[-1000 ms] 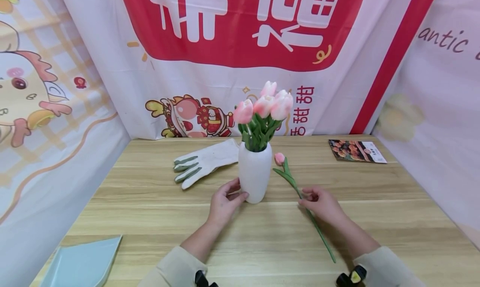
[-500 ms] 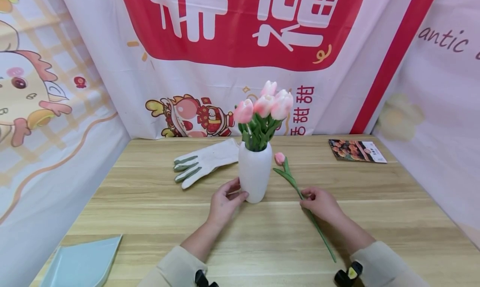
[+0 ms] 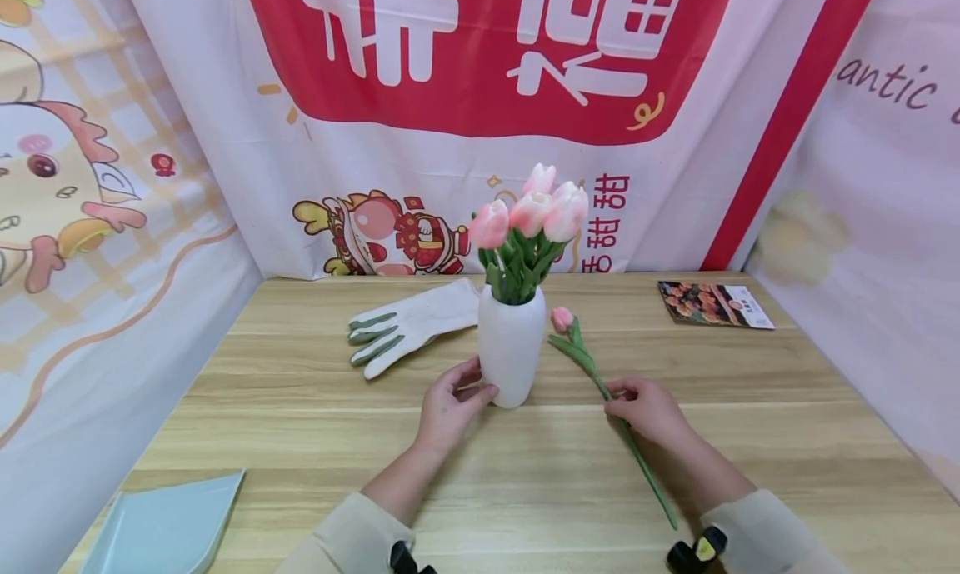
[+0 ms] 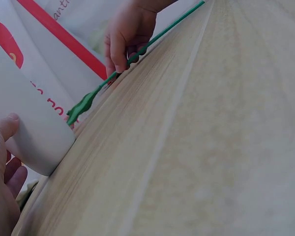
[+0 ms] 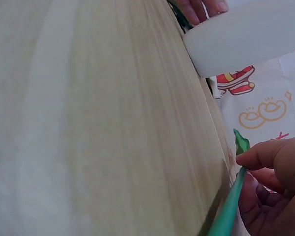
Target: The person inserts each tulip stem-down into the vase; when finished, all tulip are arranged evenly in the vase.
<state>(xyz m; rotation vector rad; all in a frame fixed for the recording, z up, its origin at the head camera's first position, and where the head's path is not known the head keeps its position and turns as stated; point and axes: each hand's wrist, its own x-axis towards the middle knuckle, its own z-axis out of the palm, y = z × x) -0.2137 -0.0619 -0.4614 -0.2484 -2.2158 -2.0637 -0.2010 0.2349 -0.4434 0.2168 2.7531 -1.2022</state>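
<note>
A white vase [image 3: 510, 349] stands upright on the table, holding several pink-and-white tulips [image 3: 531, 214] with green leaves. My left hand [image 3: 450, 403] grips the vase low on its left side; in the left wrist view the thumb [image 4: 7, 126] lies against the white wall. To the right, a single pink tulip [image 3: 582, 356] lies along the tabletop, its bloom toward the back. My right hand [image 3: 648, 409] pinches its green stem about midway, and the right wrist view shows the stem [image 5: 231, 204] between thumb and forefinger.
A white glove [image 3: 420, 320] with green-grey finger patches lies behind and left of the vase. A flower-printed packet [image 3: 712, 304] is at the back right. A pale blue tray-like scoop [image 3: 168, 516] sits front left. Printed cloth hangs round the wooden table [image 3: 300, 441].
My right fingers have closed on the lone tulip's stem, and the flower has shifted very slightly right. My left hand stays on the vase, which has not moved.
</note>
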